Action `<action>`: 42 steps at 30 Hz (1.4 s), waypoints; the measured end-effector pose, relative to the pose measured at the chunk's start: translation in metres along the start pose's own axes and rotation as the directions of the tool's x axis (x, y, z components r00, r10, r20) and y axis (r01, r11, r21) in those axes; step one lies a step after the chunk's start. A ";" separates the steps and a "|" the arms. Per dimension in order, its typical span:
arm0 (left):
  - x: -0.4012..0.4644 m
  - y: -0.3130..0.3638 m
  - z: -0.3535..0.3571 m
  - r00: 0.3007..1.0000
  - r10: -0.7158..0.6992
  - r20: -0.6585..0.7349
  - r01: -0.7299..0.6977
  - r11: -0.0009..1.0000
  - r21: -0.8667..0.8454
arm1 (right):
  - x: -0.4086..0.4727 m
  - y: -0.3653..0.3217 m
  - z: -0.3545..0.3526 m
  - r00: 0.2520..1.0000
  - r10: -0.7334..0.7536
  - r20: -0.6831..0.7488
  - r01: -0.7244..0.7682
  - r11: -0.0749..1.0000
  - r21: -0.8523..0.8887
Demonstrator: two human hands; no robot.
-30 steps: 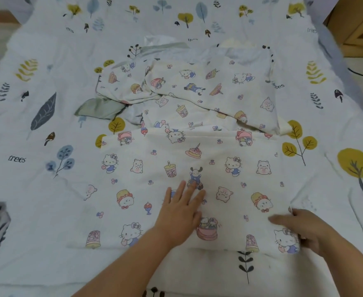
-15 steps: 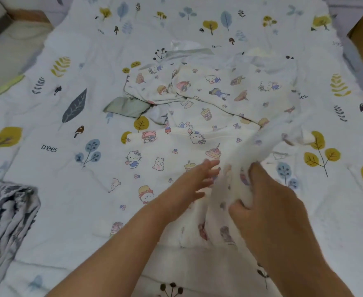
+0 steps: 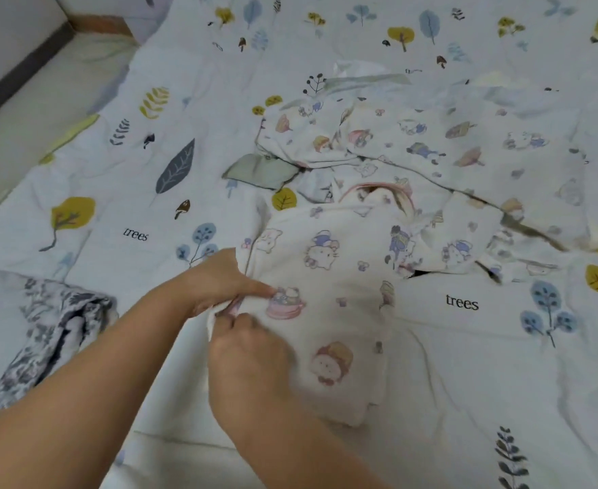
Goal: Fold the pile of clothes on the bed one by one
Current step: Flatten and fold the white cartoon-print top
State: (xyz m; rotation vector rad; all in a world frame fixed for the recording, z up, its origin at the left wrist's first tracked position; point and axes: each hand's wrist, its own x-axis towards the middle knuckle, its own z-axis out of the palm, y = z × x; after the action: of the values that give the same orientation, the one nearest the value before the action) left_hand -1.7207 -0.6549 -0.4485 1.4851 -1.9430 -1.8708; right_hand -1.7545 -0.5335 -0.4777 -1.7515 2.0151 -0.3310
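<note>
The white cartoon-print cotton garment (image 3: 329, 312) lies folded over on the leaf-patterned white bedsheet (image 3: 121, 192), with the crumpled pile of matching clothes (image 3: 431, 146) at its 12 o'clock. Left hand (image 3: 219, 280) and right hand (image 3: 251, 351) sit close together, both pinching the garment's 9 o'clock edge. A grey floral fabric (image 3: 43, 333) lies farther toward 9 o'clock.

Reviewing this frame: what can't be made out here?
Head view only:
- Right hand: fingertips hidden by its own back, so its hold on the cartoon-print garment is unclear.
- Left hand: lower fingers tucked into the fabric fold.
- Grey patterned cloth: cut off by the left edge.
- Pile behind: motion blur and overlap hide how many clothes remain.
</note>
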 end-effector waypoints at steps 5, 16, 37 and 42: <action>0.018 -0.037 0.014 0.915 -0.054 -0.399 0.206 0.914 0.348 | -0.022 0.008 -0.031 0.983 -0.119 0.137 0.110 0.991 0.074; 0.050 -0.055 0.084 0.912 0.367 -0.180 0.007 0.427 0.904 | 0.002 0.127 -0.018 0.929 0.358 -0.090 -0.369 0.916 -0.156; -0.006 -0.074 0.048 0.839 -0.143 -0.524 0.328 0.902 0.279 | -0.043 0.131 -0.013 0.935 0.354 0.029 -0.355 0.929 0.106; -0.004 -0.065 0.020 0.921 -0.344 -0.183 0.308 0.931 -0.198 | -0.025 0.135 -0.038 0.801 0.599 0.015 -0.490 0.640 0.592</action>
State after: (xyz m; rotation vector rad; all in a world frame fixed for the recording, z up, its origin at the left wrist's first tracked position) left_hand -1.6939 -0.6251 -0.5035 1.9619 -1.4788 -1.8365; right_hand -1.8882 -0.4910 -0.5023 -0.7051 2.1499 -0.8149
